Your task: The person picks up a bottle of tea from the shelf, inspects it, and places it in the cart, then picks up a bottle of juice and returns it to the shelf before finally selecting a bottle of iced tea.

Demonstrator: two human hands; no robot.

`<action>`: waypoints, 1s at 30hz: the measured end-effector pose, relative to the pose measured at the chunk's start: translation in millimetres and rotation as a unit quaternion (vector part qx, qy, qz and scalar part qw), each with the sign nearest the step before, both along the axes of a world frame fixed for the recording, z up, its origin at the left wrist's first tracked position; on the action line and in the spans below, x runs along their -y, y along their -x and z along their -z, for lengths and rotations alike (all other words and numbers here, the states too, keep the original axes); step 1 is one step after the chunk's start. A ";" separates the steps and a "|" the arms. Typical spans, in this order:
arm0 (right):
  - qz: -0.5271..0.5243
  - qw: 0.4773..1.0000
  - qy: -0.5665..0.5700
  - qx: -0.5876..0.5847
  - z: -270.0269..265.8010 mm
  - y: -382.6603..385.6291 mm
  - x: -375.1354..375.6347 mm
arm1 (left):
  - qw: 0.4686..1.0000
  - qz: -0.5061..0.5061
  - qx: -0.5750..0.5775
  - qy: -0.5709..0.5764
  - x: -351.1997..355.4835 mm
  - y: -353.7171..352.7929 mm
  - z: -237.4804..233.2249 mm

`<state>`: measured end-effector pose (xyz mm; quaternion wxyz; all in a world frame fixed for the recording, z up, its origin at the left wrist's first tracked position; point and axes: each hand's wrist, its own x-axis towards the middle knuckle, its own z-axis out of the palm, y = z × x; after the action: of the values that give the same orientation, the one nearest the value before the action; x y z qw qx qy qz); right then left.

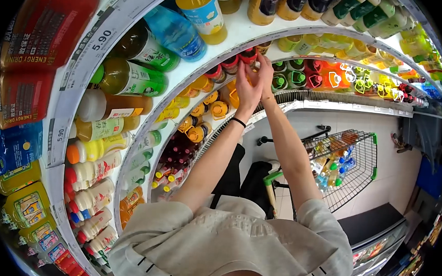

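Observation:
Both my arms reach forward to a curved shelf of bottles. My left hand, with a black band at its wrist, is at the shelf beside my right hand. The two hands touch or overlap near a red-capped bottle on the middle shelf. Fingertips of both are at that bottle, and how firmly each grips it is hard to make out. More red-capped bottles stand just left of it. Green-capped bottles stand below and right of my hands.
A wire shopping cart with several bottles stands at the right on the tiled floor. The white shelf edge curves round on the left, with a price tag reading 5.90. A black cabinet is at the lower right.

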<state>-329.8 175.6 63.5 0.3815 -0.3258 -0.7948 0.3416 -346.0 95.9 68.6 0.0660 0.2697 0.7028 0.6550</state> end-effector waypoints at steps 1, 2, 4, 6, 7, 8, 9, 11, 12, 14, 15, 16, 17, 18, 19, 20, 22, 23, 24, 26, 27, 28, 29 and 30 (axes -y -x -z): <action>-0.014 1.000 0.016 -0.014 -2.6 0.6 0.2 | 1.000 0.003 -0.016 0.012 0.8 0.8 -1.7; -0.028 0.999 0.033 -0.028 -5.1 1.1 0.2 | 0.999 0.008 -0.032 0.024 0.9 1.5 -3.2; -0.023 0.998 0.029 -0.047 -9.8 1.7 0.6 | 0.998 0.014 -0.047 0.050 1.3 -0.6 -10.4; -0.017 0.998 0.024 -0.064 -9.9 4.7 2.2 | 0.995 0.022 -0.061 0.075 -0.8 -2.5 -11.7; -0.014 0.997 0.024 -0.074 -7.7 9.0 2.1 | 0.995 0.009 -0.064 0.082 -4.2 -2.8 -9.2; -0.011 0.996 0.022 -0.085 -5.5 12.7 2.4 | 0.994 -0.003 -0.066 0.089 -7.7 -3.3 -6.9; -0.005 0.996 0.022 -0.083 -6.4 14.6 4.4 | 0.994 0.004 -0.043 0.096 -9.2 -3.0 -9.5; -0.009 0.995 0.011 -0.098 -18.0 17.3 8.2 | 0.993 0.005 -0.021 0.114 -12.5 0.9 -8.7; -0.005 0.995 0.006 -0.103 -27.0 17.6 10.0 | 0.991 0.001 0.000 0.131 -14.2 2.5 -7.0; 0.005 0.984 0.079 -0.160 -40.4 17.3 18.4 | 0.989 0.022 -0.016 0.147 -13.1 13.2 -1.7; -0.020 0.987 0.101 -0.126 -30.7 21.7 24.0 | 0.991 0.022 0.015 0.135 -6.7 22.2 -11.1; -0.010 0.989 0.122 -0.086 -16.5 0.8 16.3 | 0.989 0.057 0.053 0.124 -13.9 7.1 -17.5; -0.005 0.990 0.087 -0.112 -10.5 2.5 15.5 | 0.985 0.072 0.073 0.138 -10.5 6.9 -19.7; 0.016 0.991 0.078 -0.111 -15.0 -7.4 8.5 | 0.982 0.081 0.087 0.148 -12.0 7.8 -23.1; 0.010 0.964 0.203 -0.173 -26.6 -13.7 6.7 | 0.982 0.090 0.102 0.128 -13.4 7.9 -23.4; -0.001 0.916 0.327 -0.234 -37.6 -18.2 12.8 | 0.982 0.096 0.118 0.111 -12.4 7.3 -22.9; -0.033 0.760 0.552 -0.341 -60.7 -27.6 30.2 | 0.979 0.098 0.151 0.099 -13.3 1.9 -27.2; -0.053 0.656 0.648 -0.384 -66.3 -29.9 33.5 | 0.975 0.088 0.185 0.086 -12.8 -0.6 -30.0; -0.053 0.656 0.646 -0.388 -44.4 -30.2 33.3 | 0.975 0.091 0.183 0.086 -10.8 -2.1 -31.4; 0.038 0.988 0.146 -0.021 19.5 -29.2 30.1 | 0.973 0.099 0.157 0.135 -6.5 -3.7 -27.1; 0.036 0.989 0.142 -0.024 16.2 -36.6 32.5 | 0.974 0.097 0.155 0.131 -1.2 -4.1 -13.9; 0.046 0.991 0.125 -0.017 11.0 -53.9 36.9 | 0.976 0.117 0.131 0.130 5.1 -5.3 7.0; 0.054 0.992 0.110 -0.009 7.1 -72.3 41.9 | 0.976 0.134 0.108 0.130 11.1 -6.8 15.1; 0.064 0.993 0.098 -0.002 6.7 -89.9 43.9 | 0.975 0.130 0.110 0.143 18.8 -19.5 9.6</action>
<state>-239.9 131.6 56.8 0.3703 -0.4108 -0.7344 0.3934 -326.5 77.0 59.0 0.2654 0.2734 0.7364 0.5590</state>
